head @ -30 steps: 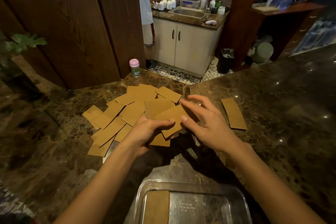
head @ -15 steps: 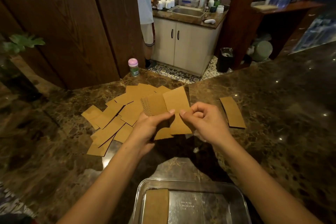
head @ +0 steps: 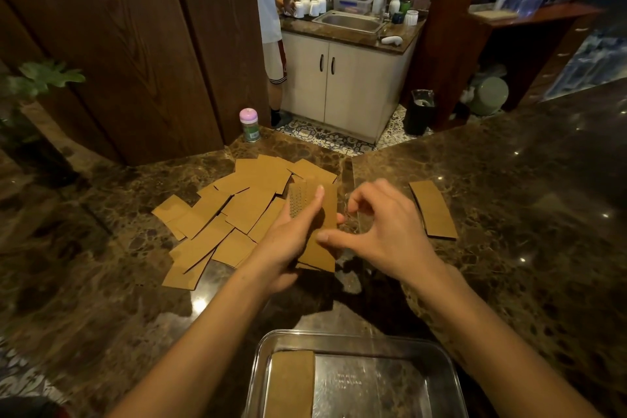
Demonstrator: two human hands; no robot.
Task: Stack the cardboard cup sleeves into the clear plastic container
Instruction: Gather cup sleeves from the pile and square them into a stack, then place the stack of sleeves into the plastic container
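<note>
While the left hand clamps a few cardboard cup sleeves upright, right hand fingers hover apart beside them (edges uneven): square the edges before lowering into the clear plastic container below the wrists.

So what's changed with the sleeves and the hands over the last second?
The left hand lifted the sleeves off the pile, turned them upright and now holds them alone; the right hand let go and hovers beside. The lone sleeve and the container stayed put.
</note>
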